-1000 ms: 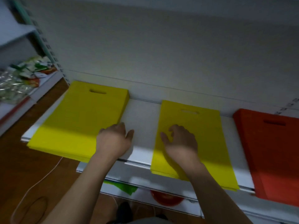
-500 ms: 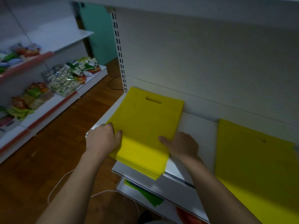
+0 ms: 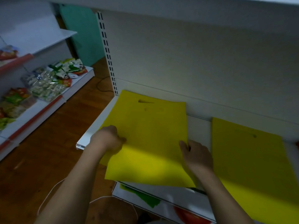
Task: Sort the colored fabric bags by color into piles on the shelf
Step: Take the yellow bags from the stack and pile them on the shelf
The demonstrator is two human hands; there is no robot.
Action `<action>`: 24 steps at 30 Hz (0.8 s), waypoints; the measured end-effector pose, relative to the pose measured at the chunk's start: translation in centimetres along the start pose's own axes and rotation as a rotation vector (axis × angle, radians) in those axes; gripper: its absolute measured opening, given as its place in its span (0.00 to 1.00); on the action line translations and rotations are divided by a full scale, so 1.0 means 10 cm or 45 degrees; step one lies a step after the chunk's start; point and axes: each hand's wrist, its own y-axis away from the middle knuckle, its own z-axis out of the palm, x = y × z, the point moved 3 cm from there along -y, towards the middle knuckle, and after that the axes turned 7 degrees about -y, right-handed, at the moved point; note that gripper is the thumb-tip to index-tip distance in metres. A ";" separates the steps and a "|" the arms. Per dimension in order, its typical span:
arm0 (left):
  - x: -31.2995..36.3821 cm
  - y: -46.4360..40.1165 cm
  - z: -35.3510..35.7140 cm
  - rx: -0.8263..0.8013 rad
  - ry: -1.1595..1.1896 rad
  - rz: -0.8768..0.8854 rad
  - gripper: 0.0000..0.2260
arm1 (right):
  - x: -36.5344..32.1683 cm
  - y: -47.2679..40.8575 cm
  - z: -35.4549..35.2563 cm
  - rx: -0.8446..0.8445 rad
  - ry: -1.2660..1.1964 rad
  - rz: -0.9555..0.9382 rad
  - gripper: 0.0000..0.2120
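A stack of yellow fabric bags with a cut-out handle lies at the left end of the white shelf, its front end lifted and hanging past the shelf edge. My left hand grips the stack's left edge. Over on the stack's right edge, my right hand holds it with the thumb on top. A second yellow pile lies flat on the shelf to the right, apart from the first.
A lower shelf holds a green bag and a red thing. Left across the wooden floor stand shelves of packaged snacks. A white cable lies on the floor.
The view swung left from the right yellow pile to the left one. Both hands took hold of the left stack's sides and lifted its front end off the shelf.
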 end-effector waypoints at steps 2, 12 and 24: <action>0.09 0.04 0.00 0.061 0.044 0.077 0.15 | 0.05 0.02 -0.11 0.057 0.005 -0.016 0.22; 1.60 0.43 0.31 0.365 0.208 0.360 0.19 | 1.39 0.30 -1.15 0.301 0.142 0.187 0.23; 2.97 0.65 0.94 0.347 0.049 0.415 0.20 | 2.68 0.57 -1.58 0.274 0.191 0.516 0.19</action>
